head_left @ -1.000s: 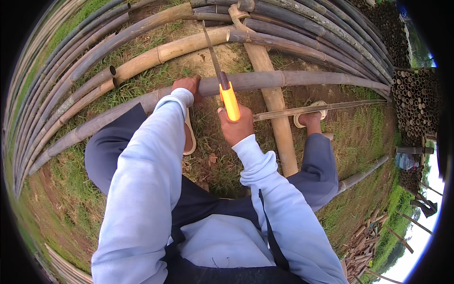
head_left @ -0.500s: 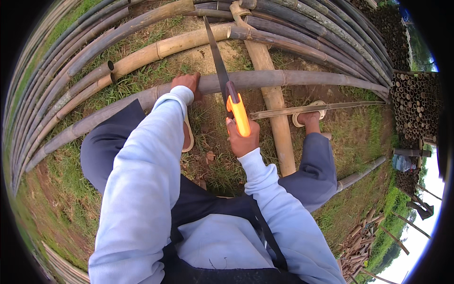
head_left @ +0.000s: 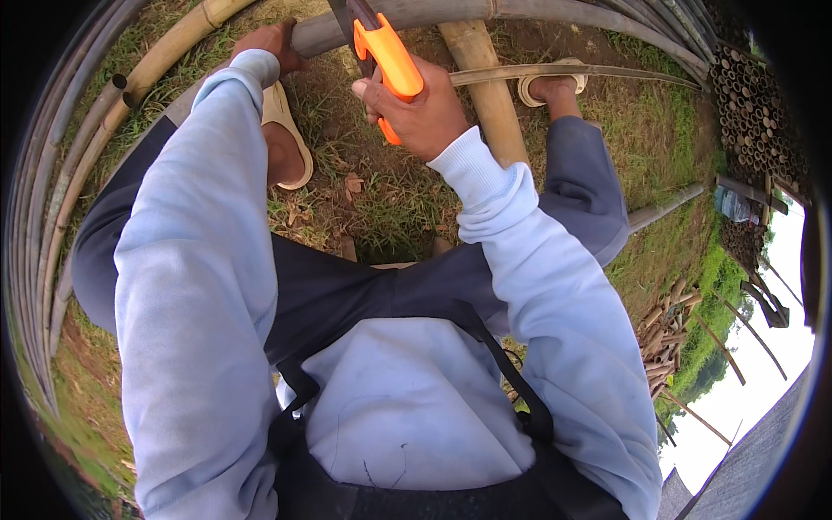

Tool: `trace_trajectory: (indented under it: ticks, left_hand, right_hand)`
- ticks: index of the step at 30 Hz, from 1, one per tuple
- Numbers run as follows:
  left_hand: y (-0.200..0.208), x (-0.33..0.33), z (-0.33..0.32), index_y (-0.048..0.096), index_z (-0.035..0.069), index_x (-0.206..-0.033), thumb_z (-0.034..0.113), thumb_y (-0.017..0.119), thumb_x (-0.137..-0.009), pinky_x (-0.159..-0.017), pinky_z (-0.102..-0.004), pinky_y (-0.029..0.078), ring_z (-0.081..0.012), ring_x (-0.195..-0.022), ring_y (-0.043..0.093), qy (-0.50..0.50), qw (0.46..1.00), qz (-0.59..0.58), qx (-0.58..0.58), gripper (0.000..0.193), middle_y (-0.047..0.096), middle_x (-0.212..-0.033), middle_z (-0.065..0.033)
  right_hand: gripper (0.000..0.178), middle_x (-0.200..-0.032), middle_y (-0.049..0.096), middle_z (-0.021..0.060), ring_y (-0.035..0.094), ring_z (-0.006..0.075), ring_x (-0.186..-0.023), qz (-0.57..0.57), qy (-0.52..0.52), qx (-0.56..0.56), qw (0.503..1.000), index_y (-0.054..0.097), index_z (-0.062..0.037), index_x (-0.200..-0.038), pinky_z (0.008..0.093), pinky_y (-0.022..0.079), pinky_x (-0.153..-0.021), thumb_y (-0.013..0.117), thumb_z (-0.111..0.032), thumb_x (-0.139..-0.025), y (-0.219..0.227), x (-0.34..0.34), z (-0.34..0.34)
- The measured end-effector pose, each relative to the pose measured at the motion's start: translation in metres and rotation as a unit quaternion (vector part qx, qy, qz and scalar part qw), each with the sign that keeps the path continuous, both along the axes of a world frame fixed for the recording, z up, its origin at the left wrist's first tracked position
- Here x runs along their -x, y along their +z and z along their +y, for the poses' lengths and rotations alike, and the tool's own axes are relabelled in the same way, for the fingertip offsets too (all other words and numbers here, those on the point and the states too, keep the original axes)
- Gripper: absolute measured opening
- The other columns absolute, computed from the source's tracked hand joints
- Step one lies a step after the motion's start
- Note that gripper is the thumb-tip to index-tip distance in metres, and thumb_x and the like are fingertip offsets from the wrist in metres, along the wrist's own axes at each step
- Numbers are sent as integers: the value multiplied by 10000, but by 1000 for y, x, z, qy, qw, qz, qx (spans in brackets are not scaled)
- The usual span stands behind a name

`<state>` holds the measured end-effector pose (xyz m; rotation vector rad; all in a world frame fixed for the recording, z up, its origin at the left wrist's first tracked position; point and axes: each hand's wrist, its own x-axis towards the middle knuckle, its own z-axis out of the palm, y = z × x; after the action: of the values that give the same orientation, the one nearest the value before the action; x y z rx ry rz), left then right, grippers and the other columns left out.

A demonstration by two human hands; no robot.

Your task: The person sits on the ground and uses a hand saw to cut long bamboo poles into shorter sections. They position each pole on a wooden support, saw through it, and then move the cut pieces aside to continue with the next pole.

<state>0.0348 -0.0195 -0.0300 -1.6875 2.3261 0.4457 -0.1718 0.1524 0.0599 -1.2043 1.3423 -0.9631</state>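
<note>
My right hand [head_left: 429, 108] is wrapped round the orange handle of a hand saw [head_left: 394, 65]. The dark saw blade meets a long greyish bamboo pole [head_left: 425, 15] near the top edge; its far end is cut off by the picture. To the left of the blade, my left hand [head_left: 267, 45] grips the same pole, its fingers closed over it. A thicker yellowish bamboo pole [head_left: 485, 78] runs beneath it. Just right of my right hand stretches a thin split bamboo strip [head_left: 598, 71].
Several bamboo poles [head_left: 65, 113] curve along the left side. Stacked bamboo with round cut ends [head_left: 758, 104] stands at the right, above a pile of bamboo offcuts [head_left: 666, 334]. My sandalled feet [head_left: 286, 143] straddle the grass between the poles.
The whole view has tipped down, so the poles and both hands sit higher in the picture. Less of the saw blade shows, and its handle appears closer to me. Both holds continue.
</note>
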Motion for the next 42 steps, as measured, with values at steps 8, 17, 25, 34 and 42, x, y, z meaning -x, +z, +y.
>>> trace_trajectory:
  ticks: [8, 17, 25, 34, 42]
  left_hand:
    - [21, 2, 7, 575, 161, -1359, 443, 828, -759, -919, -476, 579, -345, -1061, 722, -5, 999, 1, -35, 709, 752, -1128, -136]
    - [20, 1, 1, 613, 129, -1264, 422, 828, -754, -927, -474, 574, -348, -1058, 718, -6, 998, 8, -60, 626, 745, -1132, -157]
    - [32, 4, 1, 612, 135, -1289, 382, 825, -719, -925, -494, 573, -376, -1062, 713, 21, 998, 17, -59, 657, 736, -1143, -196]
    - [16, 0, 3, 626, 120, -1234, 457, 835, -722, -929, -480, 570, -362, -1065, 712, 0, 997, 10, -79, 648, 739, -1136, -172]
    - [37, 2, -4, 612, 144, -1323, 452, 848, -700, -940, -468, 570, -345, -1087, 711, -1, 995, 24, -101, 734, 743, -1163, -141]
  right_hand:
    - [221, -735, 624, 90, 586, 185, -649, 37, -135, 24, 990, 631, 17, -939, 339, 496, -652, 752, -167, -927, -8, -22, 16]
    - [373, -928, 723, 127, 709, 177, -822, 150, -91, -89, 980, 648, 35, -1297, 302, 545, -768, 687, -41, -934, 78, 1, 177]
    - [207, -797, 668, 122, 633, 186, -690, 104, -84, -37, 990, 681, 41, -1061, 335, 506, -662, 714, -124, -940, -11, -16, 5]
    - [362, -858, 694, 108, 654, 144, -736, 136, -84, -107, 981, 653, 40, -1285, 301, 532, -713, 672, -40, -933, 80, 6, 183]
    - [172, -697, 602, 118, 557, 201, -615, 68, -108, -22, 992, 637, 40, -911, 357, 474, -618, 717, -111, -921, -24, -20, 6]
